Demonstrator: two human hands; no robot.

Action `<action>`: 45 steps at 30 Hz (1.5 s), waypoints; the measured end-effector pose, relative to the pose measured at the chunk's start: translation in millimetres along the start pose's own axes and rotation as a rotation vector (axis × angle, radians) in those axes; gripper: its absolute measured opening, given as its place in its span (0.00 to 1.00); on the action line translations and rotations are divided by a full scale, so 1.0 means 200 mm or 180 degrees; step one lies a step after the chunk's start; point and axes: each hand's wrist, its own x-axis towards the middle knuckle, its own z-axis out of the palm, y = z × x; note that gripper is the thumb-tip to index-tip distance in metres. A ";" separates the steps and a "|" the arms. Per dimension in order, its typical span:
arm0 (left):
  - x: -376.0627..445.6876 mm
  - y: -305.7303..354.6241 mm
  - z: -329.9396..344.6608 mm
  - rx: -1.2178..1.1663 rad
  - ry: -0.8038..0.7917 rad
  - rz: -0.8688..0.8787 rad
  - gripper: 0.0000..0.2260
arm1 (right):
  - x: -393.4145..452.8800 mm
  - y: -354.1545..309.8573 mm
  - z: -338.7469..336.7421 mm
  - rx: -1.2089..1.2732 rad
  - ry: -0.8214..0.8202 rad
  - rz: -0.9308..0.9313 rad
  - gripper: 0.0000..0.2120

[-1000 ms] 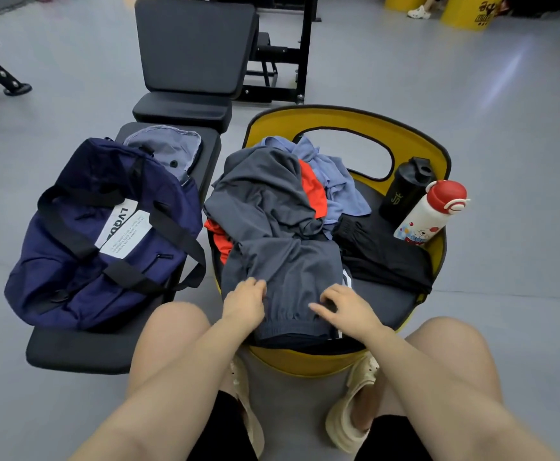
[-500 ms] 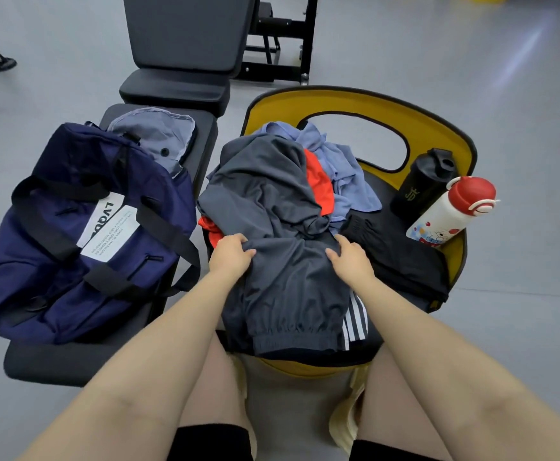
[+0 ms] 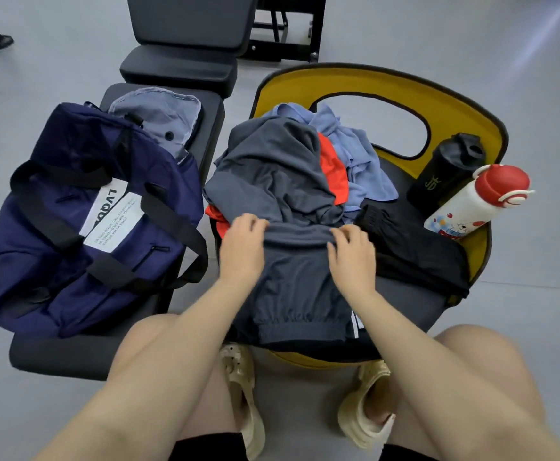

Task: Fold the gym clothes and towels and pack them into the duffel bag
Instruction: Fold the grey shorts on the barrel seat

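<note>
A pile of clothes lies on a yellow-backed chair (image 3: 371, 81). On top is a dark grey garment (image 3: 291, 201) with an elastic hem hanging toward me. My left hand (image 3: 243, 247) and my right hand (image 3: 351, 257) both grip a fold of it across its middle, fingers curled into the cloth. Under it show an orange piece (image 3: 333, 171), a light blue piece (image 3: 361, 161) and a black garment (image 3: 411, 247) at the right. A navy duffel bag (image 3: 82, 221) with black straps sits on a black bench (image 3: 72, 351) to the left.
A black shaker bottle (image 3: 445, 174) and a white bottle with a red cap (image 3: 474, 204) lean at the chair's right side. A grey-blue pouch (image 3: 158, 114) lies behind the bag. More gym benches stand farther back. My knees and sandals are below the chair.
Both hands moved from the garment's near hem up to its middle and now grip a fold there. The view shifted slightly closer and downward.
</note>
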 end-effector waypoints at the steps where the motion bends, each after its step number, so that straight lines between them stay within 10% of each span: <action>1: -0.02 0.04 0.04 0.0140 -0.0140 0.0446 0.17 | -0.02 -0.02 0.04 0.0034 -0.0098 -0.0270 0.12; 9: -0.33 -0.07 0.27 0.1037 -0.1771 0.0244 0.33 | -0.23 0.04 0.18 -0.0339 -0.1720 -0.0595 0.44; 16: -0.37 -0.11 0.24 0.0769 -0.1792 0.0257 0.46 | -0.27 0.10 0.16 -0.0339 -0.1776 -0.0472 0.43; 22: -0.35 0.04 0.21 0.0568 -0.1472 0.0407 0.26 | -0.25 -0.01 0.09 0.0050 -0.1223 -0.0446 0.32; 28: -0.46 -0.03 0.28 0.0778 -0.1990 0.0483 0.46 | -0.39 0.05 0.10 -0.0045 -0.1953 -0.0681 0.38; 35: -0.47 -0.10 0.21 0.1052 -0.2169 0.0194 0.38 | -0.43 0.15 0.04 -0.0279 -0.2039 -0.0156 0.45; 41: -0.45 -0.07 0.12 -0.0023 -0.0878 -0.0086 0.20 | -0.44 0.08 0.00 -0.0294 -0.1720 -0.0272 0.44; 45: -0.42 -0.17 0.11 -0.1050 0.0274 -0.1909 0.13 | -0.44 0.01 -0.05 0.0105 -0.1505 -0.0376 0.33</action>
